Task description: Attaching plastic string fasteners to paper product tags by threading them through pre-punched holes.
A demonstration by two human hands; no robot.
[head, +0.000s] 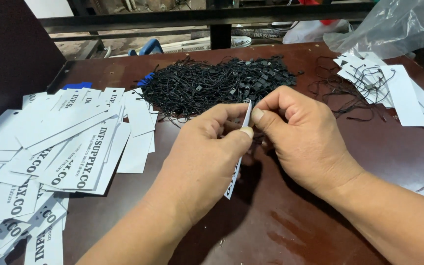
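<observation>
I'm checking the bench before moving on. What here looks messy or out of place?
The white paper tags lie in a loose, overlapping sprawl on the left of the table, and the black string fasteners are a tangled heap. Nothing looks damaged.

Both hands, left [207, 152] and right [303, 135], are bare, forearms unsleeved, nails short.

A white card tag [236, 162] with black print is held edge-on to the camera, its long axis running from 12 o'clock down to 6 o'clock. The upper end is pinched at the middle of the view; the lower end hangs free above the brown table [290, 230]. A thin black string loop [258, 100] is seen at the tag's upper end, just at 6 o'clock of the black string pile [212, 81].
</observation>
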